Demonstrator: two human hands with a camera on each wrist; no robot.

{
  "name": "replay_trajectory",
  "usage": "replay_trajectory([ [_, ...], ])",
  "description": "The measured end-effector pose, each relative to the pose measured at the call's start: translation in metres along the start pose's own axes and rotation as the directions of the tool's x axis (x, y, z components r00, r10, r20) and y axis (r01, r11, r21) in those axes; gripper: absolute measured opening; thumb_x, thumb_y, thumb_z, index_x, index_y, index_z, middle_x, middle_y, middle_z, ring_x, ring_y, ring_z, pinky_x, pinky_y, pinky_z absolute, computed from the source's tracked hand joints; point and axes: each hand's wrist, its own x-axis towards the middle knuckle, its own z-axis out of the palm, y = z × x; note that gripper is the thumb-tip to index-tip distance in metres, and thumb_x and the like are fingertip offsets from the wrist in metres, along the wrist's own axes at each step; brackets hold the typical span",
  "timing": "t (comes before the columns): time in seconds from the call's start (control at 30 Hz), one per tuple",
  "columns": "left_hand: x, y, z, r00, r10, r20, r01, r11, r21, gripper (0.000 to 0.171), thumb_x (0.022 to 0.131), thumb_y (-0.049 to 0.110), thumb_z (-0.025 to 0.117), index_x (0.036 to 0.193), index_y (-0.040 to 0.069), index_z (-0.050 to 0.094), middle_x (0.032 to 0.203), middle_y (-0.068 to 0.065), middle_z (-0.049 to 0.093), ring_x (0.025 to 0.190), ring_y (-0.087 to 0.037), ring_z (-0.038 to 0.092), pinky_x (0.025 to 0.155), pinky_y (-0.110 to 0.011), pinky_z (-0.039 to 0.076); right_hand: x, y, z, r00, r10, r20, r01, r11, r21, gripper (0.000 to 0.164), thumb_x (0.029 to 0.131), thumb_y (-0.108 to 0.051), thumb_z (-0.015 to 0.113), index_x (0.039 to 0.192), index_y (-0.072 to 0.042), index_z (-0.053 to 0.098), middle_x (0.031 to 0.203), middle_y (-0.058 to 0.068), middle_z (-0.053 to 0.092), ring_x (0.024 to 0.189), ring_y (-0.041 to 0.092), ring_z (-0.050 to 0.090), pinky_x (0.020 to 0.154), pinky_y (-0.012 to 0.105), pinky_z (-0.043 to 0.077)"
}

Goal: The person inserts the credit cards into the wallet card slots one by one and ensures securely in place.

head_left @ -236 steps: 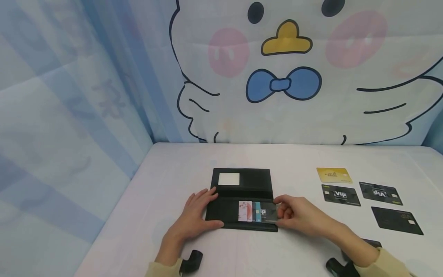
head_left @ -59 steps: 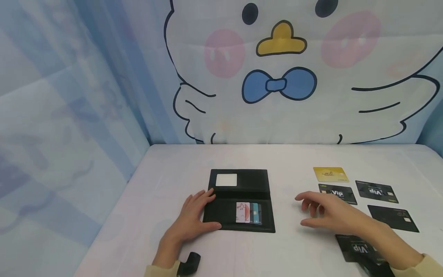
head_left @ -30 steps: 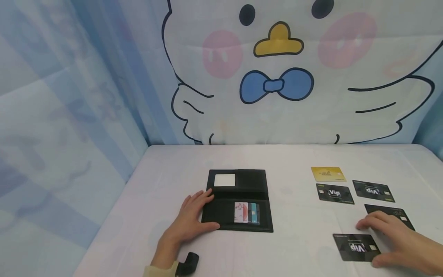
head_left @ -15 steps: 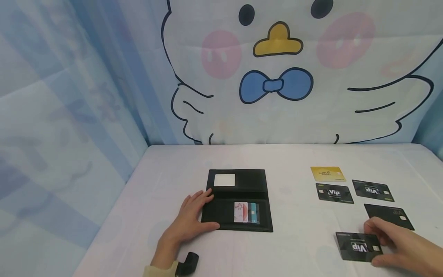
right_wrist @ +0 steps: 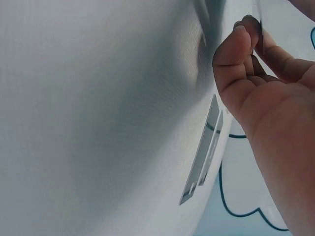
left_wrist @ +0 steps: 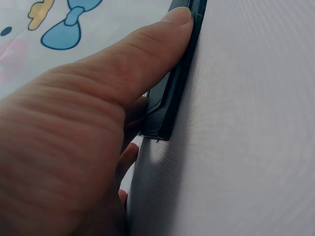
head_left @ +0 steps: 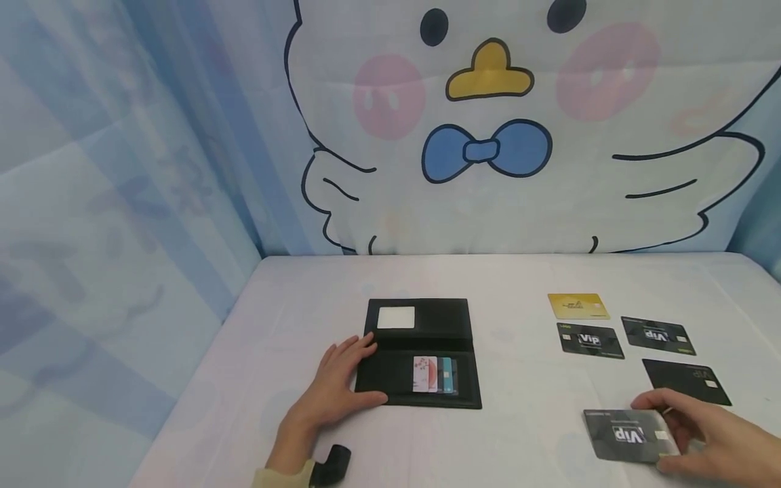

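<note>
A black wallet [head_left: 387,373] lies unfolded on the table, with pink and blue cards [head_left: 433,375] showing in its lower half. My left hand [head_left: 332,383] rests on its left side, fingers spread; in the left wrist view the thumb [left_wrist: 147,44] presses along the wallet's edge [left_wrist: 160,120]. Over at the right, my right hand [head_left: 710,434] pinches a dark grey VIP card [head_left: 619,434] by its right end, between thumb and fingers. In the right wrist view that card [right_wrist: 261,37] appears as a thin edge at the fingertips.
Beyond the right hand lie a gold card [head_left: 578,306], two black VIP cards [head_left: 590,340] [head_left: 657,335] and a plain black card [head_left: 686,379]. A printed cloth [head_left: 488,203] hangs behind the table, another cloth [head_left: 122,237] at the left.
My right hand left the wallet, where it held a dark card at the pocket, moved right and took hold of the nearest VIP card, now tilted. The left hand stayed on the wallet.
</note>
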Motion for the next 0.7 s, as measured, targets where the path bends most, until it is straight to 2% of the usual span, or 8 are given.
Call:
replay_trajectory([
  [0.1, 0.0, 0.0, 0.0, 1.0, 0.003, -0.002, -0.003, 1.0, 0.002, 0.084, 0.078, 0.043, 0.086, 0.146, 0.008, 0.052, 0.161, -0.004, 0.036, 0.151, -0.029, 0.02, 0.122, -0.053, 0.001, 0.0, 0.0, 0.001, 1.0, 0.017, 0.013, -0.017, 0.999, 0.029, 0.074, 0.071, -0.011, 0.089, 0.132, 0.008, 0.05, 0.111, 0.007, 0.057, 0.087, 0.021, 0.054, 0.061, 0.028, 0.047],
  [0.2, 0.0, 0.001, 0.0, 1.0, 0.005, -0.005, -0.005, 1.0, 0.003, 0.083, 0.078, 0.043, 0.086, 0.146, 0.007, 0.052, 0.161, -0.004, 0.036, 0.151, -0.029, 0.02, 0.122, -0.053, 0.002, 0.001, -0.003, 0.002, 1.0, 0.008, -0.009, -0.007, 0.999, 0.039, 0.074, 0.073, -0.012, 0.088, 0.134, 0.006, 0.051, 0.112, 0.008, 0.057, 0.088, 0.022, 0.055, 0.06, 0.029, 0.047],
  [0.3, 0.0, 0.001, -0.001, 1.0, 0.004, -0.004, -0.004, 1.0, 0.003, 0.083, 0.078, 0.042, 0.086, 0.146, 0.007, 0.052, 0.161, -0.004, 0.036, 0.151, -0.029, 0.02, 0.122, -0.053, 0.001, 0.002, -0.011, 0.004, 0.998, -0.048, -0.046, 0.05, 0.998, 0.032, 0.072, 0.077, -0.017, 0.086, 0.137, 0.004, 0.051, 0.113, 0.009, 0.056, 0.087, 0.018, 0.054, 0.059, 0.029, 0.046],
  [0.37, -0.001, 0.0, -0.001, 1.0, 0.001, -0.003, -0.001, 1.0, 0.005, 0.084, 0.078, 0.043, 0.086, 0.146, 0.007, 0.052, 0.161, -0.004, 0.036, 0.151, -0.029, 0.02, 0.122, -0.054, 0.002, 0.004, -0.02, 0.005, 0.99, -0.115, -0.083, 0.116, 0.993, 0.013, 0.072, 0.079, -0.021, 0.087, 0.138, 0.002, 0.052, 0.11, 0.009, 0.055, 0.084, 0.013, 0.053, 0.058, 0.027, 0.044],
  [0.43, -0.001, 0.0, -0.001, 1.0, -0.004, -0.002, 0.004, 1.0, 0.009, 0.084, 0.078, 0.043, 0.086, 0.146, 0.007, 0.052, 0.161, -0.004, 0.036, 0.151, -0.029, 0.02, 0.122, -0.054, 0.001, 0.007, -0.03, 0.007, 0.971, -0.204, -0.124, 0.205, 0.979, 0.0, 0.071, 0.079, -0.023, 0.087, 0.137, -0.001, 0.052, 0.1, 0.006, 0.055, 0.077, 0.008, 0.051, 0.056, 0.027, 0.042],
  [0.5, -0.001, -0.001, 0.0, 1.0, -0.005, -0.005, 0.005, 1.0, 0.013, 0.084, 0.078, 0.043, 0.086, 0.146, 0.008, 0.052, 0.161, -0.004, 0.036, 0.151, -0.029, 0.02, 0.122, -0.054, 0.001, 0.012, -0.042, 0.01, 0.938, -0.303, -0.17, 0.306, 0.952, -0.007, 0.068, 0.079, -0.022, 0.087, 0.135, -0.002, 0.054, 0.09, 0.002, 0.053, 0.07, 0.006, 0.05, 0.054, 0.026, 0.042],
  [0.6, 0.0, -0.001, 0.0, 1.0, 0.0, -0.007, 0.0, 1.0, 0.013, 0.084, 0.078, 0.043, 0.086, 0.146, 0.008, 0.052, 0.161, -0.004, 0.036, 0.151, -0.029, 0.02, 0.122, -0.054, 0.002, 0.021, -0.061, 0.014, 0.901, -0.39, -0.192, 0.4, 0.916, 0.015, 0.065, 0.081, -0.023, 0.086, 0.134, -0.002, 0.054, 0.08, -0.002, 0.049, 0.065, 0.007, 0.049, 0.052, 0.027, 0.04],
  [0.7, 0.001, 0.0, 0.0, 1.0, 0.007, -0.005, -0.006, 1.0, 0.012, 0.084, 0.078, 0.043, 0.086, 0.146, 0.008, 0.052, 0.161, -0.004, 0.036, 0.151, -0.029, 0.02, 0.122, -0.054, 0.002, 0.031, -0.08, 0.018, 0.902, -0.385, -0.195, 0.399, 0.917, 0.031, 0.065, 0.082, -0.025, 0.086, 0.135, -0.004, 0.056, 0.079, -0.003, 0.049, 0.066, 0.007, 0.048, 0.052, 0.025, 0.04],
])
